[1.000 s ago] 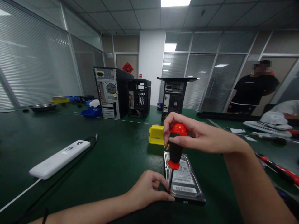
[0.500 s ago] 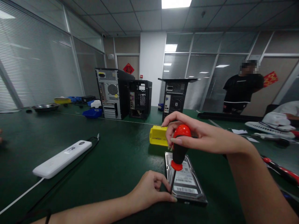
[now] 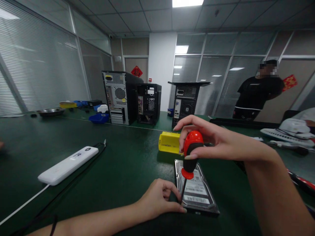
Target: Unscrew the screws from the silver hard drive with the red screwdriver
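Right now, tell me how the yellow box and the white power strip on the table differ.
The yellow box is short and blocky; the white power strip is long, flat and slim. The box lies just beyond the hard drive, by the right hand; the strip lies far off to the left, away from both hands. A cord runs from the strip; none shows on the box. Both rest on the green table.

Green table [image 3: 73, 131], glass partitions [image 3: 221, 85], blinds [image 3: 36, 65], ceiling light [image 3: 187, 3].
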{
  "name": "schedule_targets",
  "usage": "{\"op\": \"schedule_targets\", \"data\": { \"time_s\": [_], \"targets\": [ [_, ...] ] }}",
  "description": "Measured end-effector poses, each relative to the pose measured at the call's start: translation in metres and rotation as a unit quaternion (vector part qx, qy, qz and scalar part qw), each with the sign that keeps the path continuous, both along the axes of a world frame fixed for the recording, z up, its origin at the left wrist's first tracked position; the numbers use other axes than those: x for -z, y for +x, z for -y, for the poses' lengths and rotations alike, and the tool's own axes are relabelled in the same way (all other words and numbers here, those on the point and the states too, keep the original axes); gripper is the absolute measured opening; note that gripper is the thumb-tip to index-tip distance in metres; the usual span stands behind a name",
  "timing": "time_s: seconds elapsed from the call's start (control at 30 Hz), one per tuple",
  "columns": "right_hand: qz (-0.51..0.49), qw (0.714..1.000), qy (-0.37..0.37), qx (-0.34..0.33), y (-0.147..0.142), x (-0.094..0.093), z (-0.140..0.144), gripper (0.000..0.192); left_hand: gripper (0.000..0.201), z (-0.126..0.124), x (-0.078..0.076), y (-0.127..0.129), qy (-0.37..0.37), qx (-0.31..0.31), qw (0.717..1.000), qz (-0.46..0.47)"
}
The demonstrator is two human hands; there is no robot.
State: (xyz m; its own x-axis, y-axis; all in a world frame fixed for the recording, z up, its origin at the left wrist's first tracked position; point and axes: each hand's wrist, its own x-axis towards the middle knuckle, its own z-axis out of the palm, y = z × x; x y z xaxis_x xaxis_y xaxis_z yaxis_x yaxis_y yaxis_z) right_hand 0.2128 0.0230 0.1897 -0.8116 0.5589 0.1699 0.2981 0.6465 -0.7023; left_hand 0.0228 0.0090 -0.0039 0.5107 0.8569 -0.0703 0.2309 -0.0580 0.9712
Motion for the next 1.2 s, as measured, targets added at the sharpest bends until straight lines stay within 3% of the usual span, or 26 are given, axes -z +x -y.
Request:
{"op": "schedule_targets", "data": {
  "time_s": [0.23,0.4,0.57,0.93,1.2],
  "targets": [
    [-0.004,1.000,0.016,-0.015,-0.008,-0.001,0.001,0.026,0.041,-0.002,0.004,-0.002,0.006,0.008,1.000,-0.011],
    [-0.012,1.000,0.017,-0.016,-0.019,0.000,0.003,0.022,0.044,-0.003,0.005,-0.003,0.018,0.008,1.000,-0.017],
    [-0.017,0.999,0.031,-0.030,-0.012,0.001,0.001,0.026,0.041,-0.001,0.003,-0.002,0.005,0.010,1.000,-0.011],
    [0.037,0.987,0.146,0.059,-0.014,-0.003,0.001,0.021,0.038,-0.001,0.000,-0.002,0.004,0.010,1.000,-0.010],
    [0.114,0.970,0.176,0.120,0.004,-0.007,0.004,0.035,0.034,-0.001,-0.002,0.000,0.009,0.008,1.000,-0.017]
  ]
}}
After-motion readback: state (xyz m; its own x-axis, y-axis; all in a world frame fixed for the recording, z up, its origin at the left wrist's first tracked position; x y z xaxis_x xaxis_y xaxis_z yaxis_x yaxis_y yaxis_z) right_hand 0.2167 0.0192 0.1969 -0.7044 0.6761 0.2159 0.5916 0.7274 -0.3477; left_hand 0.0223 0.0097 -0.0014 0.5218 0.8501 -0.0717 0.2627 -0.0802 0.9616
